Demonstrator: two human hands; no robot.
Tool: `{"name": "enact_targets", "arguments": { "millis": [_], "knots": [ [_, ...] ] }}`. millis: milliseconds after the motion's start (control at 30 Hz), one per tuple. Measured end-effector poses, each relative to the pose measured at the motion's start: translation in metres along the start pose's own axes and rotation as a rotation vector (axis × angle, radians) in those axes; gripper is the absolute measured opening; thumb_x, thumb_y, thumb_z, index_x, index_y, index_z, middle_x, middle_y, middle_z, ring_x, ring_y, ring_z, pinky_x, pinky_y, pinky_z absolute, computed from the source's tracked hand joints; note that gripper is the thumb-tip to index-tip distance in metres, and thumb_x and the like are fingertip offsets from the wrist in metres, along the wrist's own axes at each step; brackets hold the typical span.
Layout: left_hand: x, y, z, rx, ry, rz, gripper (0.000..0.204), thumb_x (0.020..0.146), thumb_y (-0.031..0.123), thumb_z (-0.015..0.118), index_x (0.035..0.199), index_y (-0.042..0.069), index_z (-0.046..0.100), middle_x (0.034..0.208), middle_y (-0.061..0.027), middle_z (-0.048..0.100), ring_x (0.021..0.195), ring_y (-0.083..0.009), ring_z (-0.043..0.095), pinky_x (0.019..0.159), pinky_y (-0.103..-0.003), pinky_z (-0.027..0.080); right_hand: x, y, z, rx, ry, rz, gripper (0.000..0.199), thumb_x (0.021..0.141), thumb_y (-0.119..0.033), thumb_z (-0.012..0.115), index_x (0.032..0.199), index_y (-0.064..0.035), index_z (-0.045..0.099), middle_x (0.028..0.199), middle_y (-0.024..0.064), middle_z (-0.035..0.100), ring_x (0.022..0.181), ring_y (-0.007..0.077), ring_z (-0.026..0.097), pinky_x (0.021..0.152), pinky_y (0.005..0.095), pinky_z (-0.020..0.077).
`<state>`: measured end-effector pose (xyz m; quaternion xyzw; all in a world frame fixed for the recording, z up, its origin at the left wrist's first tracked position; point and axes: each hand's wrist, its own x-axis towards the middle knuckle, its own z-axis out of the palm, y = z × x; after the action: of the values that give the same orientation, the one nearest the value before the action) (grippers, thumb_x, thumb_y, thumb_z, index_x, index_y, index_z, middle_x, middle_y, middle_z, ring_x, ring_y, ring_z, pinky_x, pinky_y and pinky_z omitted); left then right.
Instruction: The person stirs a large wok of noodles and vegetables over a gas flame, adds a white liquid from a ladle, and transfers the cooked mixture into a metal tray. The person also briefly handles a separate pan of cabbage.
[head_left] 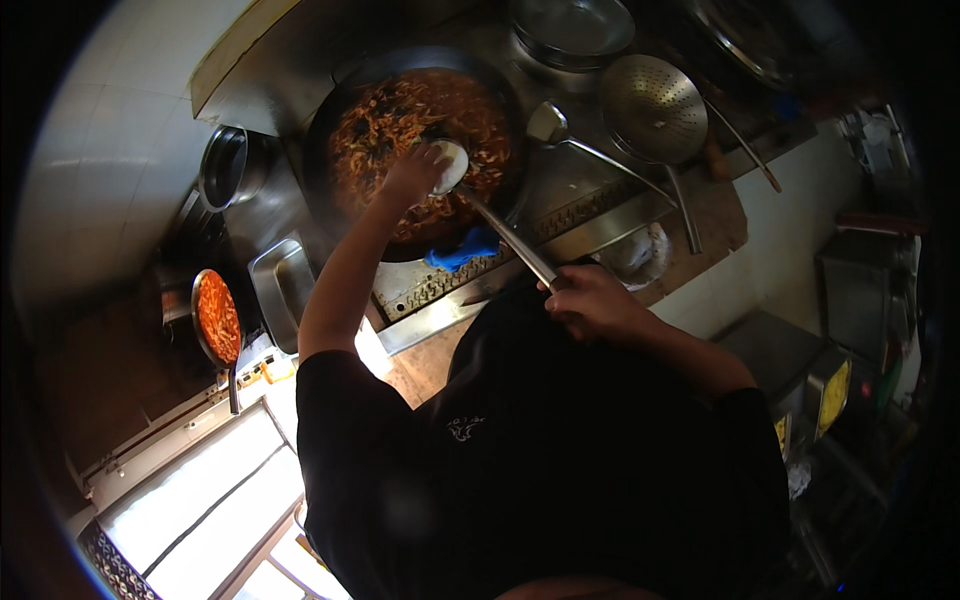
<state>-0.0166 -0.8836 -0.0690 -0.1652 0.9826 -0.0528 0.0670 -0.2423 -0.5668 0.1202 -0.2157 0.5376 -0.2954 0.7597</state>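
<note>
Your right hand grips a long silver metal handle, slanting up-left into the round black wok; left hand, nearer the wok, against a round white object, grip unclear.

Left arm: I hold it stretched well out ahead of my torso, only slightly bent, the forearm bare. My left hand sits at its far end, back of the hand upward, fingers pointing forward – how firmly they close, I cannot tell. Right arm: bent, the bare forearm angled inward across my front. My right hand is close to my body, fingers curled in a wrapped grip – well apart from the left.
</note>
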Motion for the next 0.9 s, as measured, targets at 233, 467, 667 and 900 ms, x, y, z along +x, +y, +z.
{"name": "enact_targets", "arguments": {
  "millis": [233,467,667,900],
  "knots": [
    [-0.001,-0.007,0.002,0.039,-0.024,-0.029,0.043,0.082,0.023,0.065,0.124,0.018,0.058,0.129,-0.0092,0.054,0.12,-0.0307,0.051,0.091,-0.044,0.048,-0.001,0.0,0.0,0.045,0.017,-0.01,0.032,0.085,-0.014,0.062,0.111,0.0015,0.053,0.069,0.0038,0.054,0.049,0.0123,0.052,0.042,0.0273,0.0414],
    [0.004,0.02,-0.043,-0.069,-0.257,-0.046,0.035,0.087,0.016,0.058,0.122,0.011,0.059,0.12,-0.0129,0.059,0.113,-0.0323,0.057,0.092,-0.043,0.05,-0.002,-0.001,-0.001,0.057,0.028,-0.037,0.032,0.085,-0.014,0.062,0.111,0.0032,0.053,0.068,0.0044,0.055,0.047,0.0124,0.053,0.041,0.0273,0.0409],
    [0.011,0.026,-0.018,-0.516,-0.217,-0.319,0.032,0.092,0.022,0.057,0.121,0.009,0.06,0.111,-0.021,0.064,0.107,-0.0364,0.061,0.09,-0.046,0.048,0.001,0.003,-0.003,0.007,-0.014,-0.047,0.033,0.086,-0.011,0.06,0.115,0.002,0.051,0.069,0.0044,0.054,0.045,0.0119,0.052,0.039,0.0262,0.0396],
    [0.015,0.019,-0.014,-0.825,-0.035,-0.479,0.026,0.087,0.017,0.061,0.11,0.009,0.068,0.105,-0.0199,0.068,0.097,-0.0369,0.065,0.083,-0.044,0.051,0.001,0.0,-0.002,-0.03,-0.004,-0.042,0.034,0.086,-0.014,0.061,0.114,0.0024,0.051,0.068,0.004,0.054,0.047,0.0129,0.053,0.041,0.0277,0.041]
  ]
}}
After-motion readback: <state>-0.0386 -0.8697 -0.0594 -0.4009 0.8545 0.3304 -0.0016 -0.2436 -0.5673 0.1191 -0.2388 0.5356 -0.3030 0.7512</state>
